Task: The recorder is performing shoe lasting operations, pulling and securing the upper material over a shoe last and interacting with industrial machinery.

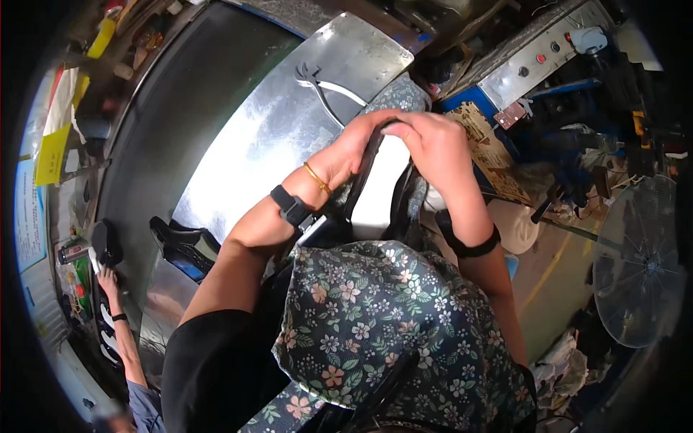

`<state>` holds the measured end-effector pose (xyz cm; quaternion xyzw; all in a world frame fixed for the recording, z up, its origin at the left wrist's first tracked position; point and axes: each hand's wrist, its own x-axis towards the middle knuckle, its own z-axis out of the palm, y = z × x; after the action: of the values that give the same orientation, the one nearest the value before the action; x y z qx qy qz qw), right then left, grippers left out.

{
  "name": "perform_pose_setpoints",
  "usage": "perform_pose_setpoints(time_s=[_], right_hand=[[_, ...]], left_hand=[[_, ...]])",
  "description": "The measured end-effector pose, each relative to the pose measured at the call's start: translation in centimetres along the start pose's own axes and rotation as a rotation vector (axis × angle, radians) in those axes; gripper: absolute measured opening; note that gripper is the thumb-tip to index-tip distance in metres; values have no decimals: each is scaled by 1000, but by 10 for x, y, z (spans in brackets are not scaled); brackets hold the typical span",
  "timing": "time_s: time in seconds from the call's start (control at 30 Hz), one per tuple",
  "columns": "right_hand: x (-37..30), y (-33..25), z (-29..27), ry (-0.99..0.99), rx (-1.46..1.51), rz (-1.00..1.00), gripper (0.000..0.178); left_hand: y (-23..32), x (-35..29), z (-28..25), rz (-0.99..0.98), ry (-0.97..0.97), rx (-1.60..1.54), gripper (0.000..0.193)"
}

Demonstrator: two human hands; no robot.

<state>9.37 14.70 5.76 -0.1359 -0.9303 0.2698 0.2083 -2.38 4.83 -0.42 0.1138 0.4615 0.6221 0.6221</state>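
Observation:
A black shoe upper with a white bottom (377, 195) rests upright across my lap, its far end gripped by both hands. My left hand (361, 144) is closed around the left side of that end. My right hand (437, 144) curls over the top and right side, its thumb pressing the edge where black meets white. The fingertips are partly hidden behind the shoe. Beyond my left hand, pincers (326, 101) with pale handles lie on the metal tabletop (245, 137).
Another black shoe (184, 245) lies at the table's near-left edge. A dark conveyor belt (166, 108) runs along the left, where a co-worker's hand (108, 281) touches a dark sole-shaped piece (107, 242). At right stand a button panel (541, 61) and a fan (639, 260).

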Motion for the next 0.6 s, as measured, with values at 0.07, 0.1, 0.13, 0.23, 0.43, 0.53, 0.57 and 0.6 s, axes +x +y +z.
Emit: perform_pose_setpoints(time_s=[0.07, 0.1, 0.13, 0.23, 0.43, 0.53, 0.57, 0.6], right_hand=[[-1, 2, 15, 12, 49, 98, 27], [-16, 8, 34, 53, 108, 220, 36], [-28, 11, 49, 101, 165, 335, 46], [-88, 14, 95, 173, 326, 354, 66], [-42, 4, 54, -146, 326, 617, 61], [-53, 14, 61, -104, 491, 610, 71], [-75, 40, 90, 13, 674, 478, 75], [-75, 33, 95, 57, 741, 520, 74]], left_hand=[[-7, 16, -18, -116, -34, -262, 30], [-8, 18, -22, -158, -18, -259, 31], [-6, 22, -26, -194, -4, -250, 31], [-22, 36, -35, 214, 25, -137, 39], [-4, 22, -36, 473, -71, 419, 51], [-4, 21, -36, 389, -90, 161, 47], [-3, 19, -41, 338, -166, 2, 44], [-4, 13, -44, 285, -233, -162, 42]])
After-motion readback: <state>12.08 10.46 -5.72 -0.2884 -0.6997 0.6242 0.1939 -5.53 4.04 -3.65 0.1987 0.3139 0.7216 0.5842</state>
